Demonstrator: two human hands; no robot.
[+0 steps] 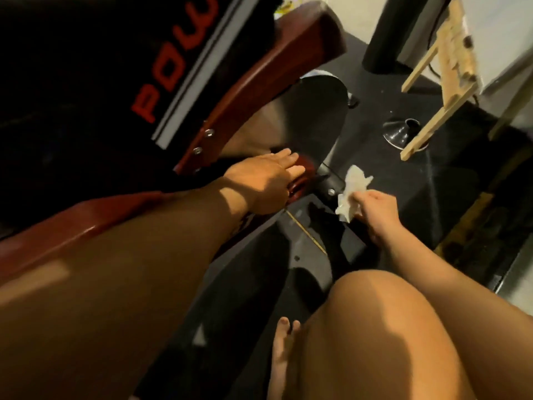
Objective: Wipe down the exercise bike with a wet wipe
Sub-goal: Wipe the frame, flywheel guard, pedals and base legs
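The exercise bike fills the left of the view: a black body with red lettering [150,90] and a dark red frame [248,90] running down to a low joint. My left hand [262,183] rests on that red joint, fingers straight over it. My right hand [375,209] pinches a crumpled white wet wipe [352,192], held against a black bracket with a bolt [331,184] at the bike's base. A black flywheel cover [317,122] sits just behind the bracket.
A black floor mat [432,183] lies under the bike. A light wooden easel [444,73] leans at the right, beside a black post [386,36] and a round black foot [399,131]. My bare knee [389,327] and foot [284,350] are low in the frame.
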